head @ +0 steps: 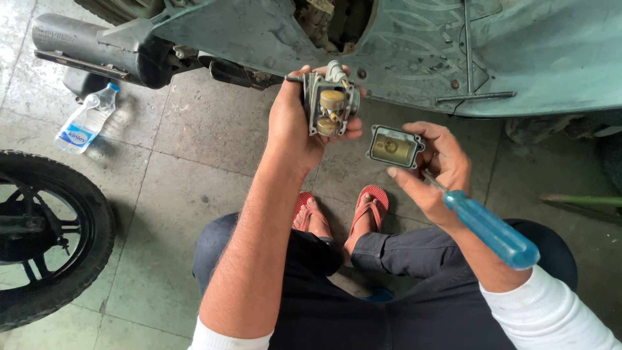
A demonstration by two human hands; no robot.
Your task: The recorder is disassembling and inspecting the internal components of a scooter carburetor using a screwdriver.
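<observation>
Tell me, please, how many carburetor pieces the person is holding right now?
2: the carburetor body with its brass-coloured floats showing, in the left hand, and the removed float bowl in the right hand, which also grips a blue-handled screwdriver.

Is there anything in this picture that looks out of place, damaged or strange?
Little stands out. A plastic water bottle lies on its side on the floor near a wheel. The left hand holds an opened carburetor; the right hand holds its removed bowl cover and a blue-handled screwdriver.

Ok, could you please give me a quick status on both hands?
Left hand grips carburetor body, float side open. Right hand holds float bowl plus blue-handled screwdriver. Nothing between them.
</observation>
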